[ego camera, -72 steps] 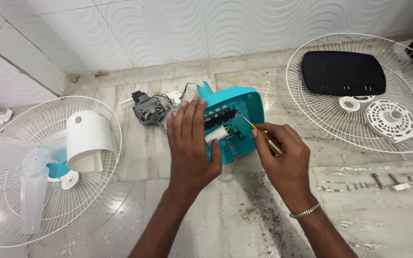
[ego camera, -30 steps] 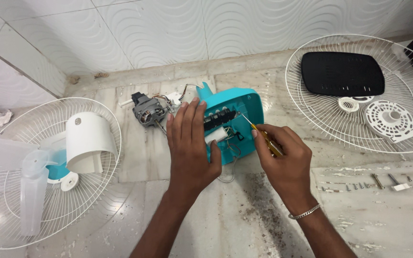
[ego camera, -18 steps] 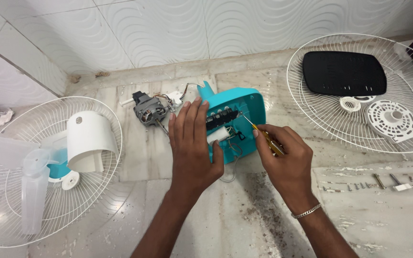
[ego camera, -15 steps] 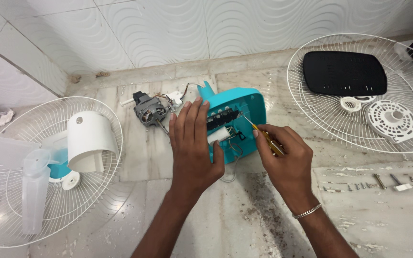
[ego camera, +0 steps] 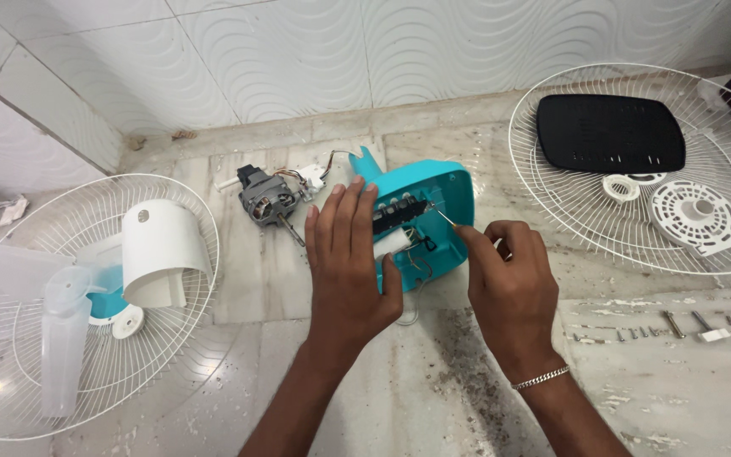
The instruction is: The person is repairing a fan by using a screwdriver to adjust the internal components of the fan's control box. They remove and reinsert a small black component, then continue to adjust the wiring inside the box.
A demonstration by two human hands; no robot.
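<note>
Hands, head view, single entry: compared with the frames from the preceding seconds, almost nothing had shifted; the left hand point(ego camera: 350, 258) had stayed pressed flat, fingers together, on the teal fan housing point(ego camera: 433, 207), and the right hand point(ego camera: 509, 279) had stayed pinched around a thin screwdriver point(ego camera: 446, 217), its tip moved only slightly at the black switch block point(ego camera: 398, 211) inside the housing. Judged from that stillness, the work at this one fastening point was still under way, not finished. Housing lay at centre of the floor, at 12 o'clock from both wrists, open side up, with small wires and a white part showing under the left fingers. Fan motor point(ego camera: 264, 196), wires attached, lay at 10 o'clock from the housing, just beside it. Containers: left wire guard point(ego camera: 10, 279), at 9 o'clock, served as a tray and held a white curved cover point(ego camera: 162, 254), a translucent fan blade point(ego camera: 65, 330) and a teal-and-white hub piece point(ego camera: 116, 311). Right wire guard point(ego camera: 552, 211), at 2 o'clock, held a black oval panel point(ego camera: 609, 133), a small white ring point(ego camera: 619, 187) and a white round vented plate point(ego camera: 694, 217). Loose screws and small fittings point(ego camera: 678, 322) lay in a row on the floor at 3 o'clock, well apart from the hands.
</note>
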